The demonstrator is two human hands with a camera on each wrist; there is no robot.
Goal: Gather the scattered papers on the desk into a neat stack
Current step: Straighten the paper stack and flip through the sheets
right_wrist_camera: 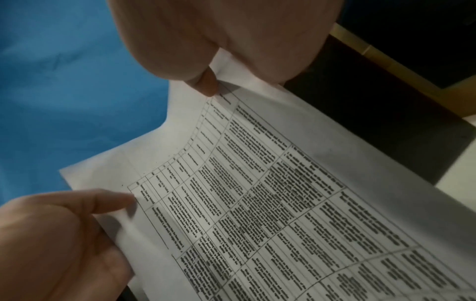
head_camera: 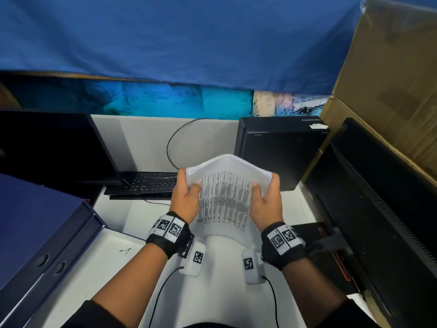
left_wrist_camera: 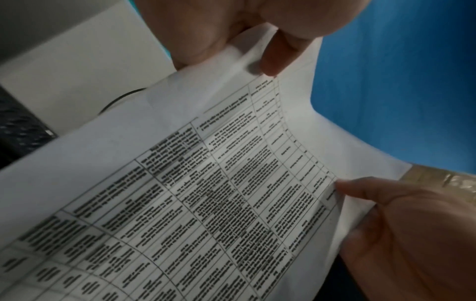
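A bundle of white papers with a printed table on the front sheet is held up above the desk, bowed so its top edge arches away from me. My left hand pinches its left edge, thumb on the printed face, fingers behind. My right hand pinches the right edge the same way. The left wrist view shows the papers with the left thumb on them. The right wrist view shows the papers under the right thumb. How many sheets are in the bundle is hidden.
A dark monitor and keyboard stand at the left, a black computer case behind the papers, another monitor's back at the right. Blue binders and a white sheet with a pen mark lie at the near left.
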